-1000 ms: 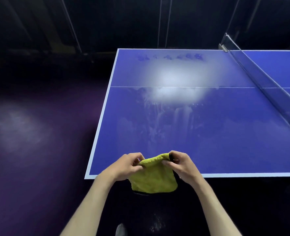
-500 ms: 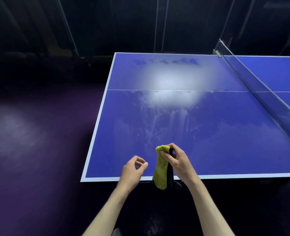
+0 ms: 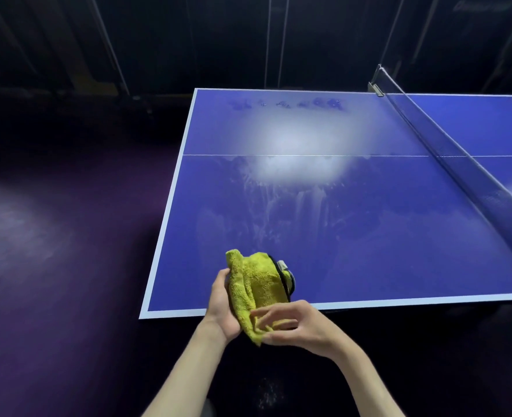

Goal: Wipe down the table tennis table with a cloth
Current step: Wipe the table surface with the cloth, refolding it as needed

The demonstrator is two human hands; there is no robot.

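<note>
The yellow cloth (image 3: 256, 288) lies bunched across the left hand (image 3: 223, 308), which grasps it. The right hand (image 3: 301, 328) pinches its lower edge above the worktop (image 3: 369, 236) rim.

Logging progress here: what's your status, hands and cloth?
Left hand and right hand both hold the yellow cloth, bunched above the near table edge. Cloth not on the surface yet. Smears ahead, nothing blocking.

Dark purple floor (image 3: 53, 266) — dim backdrop
</note>
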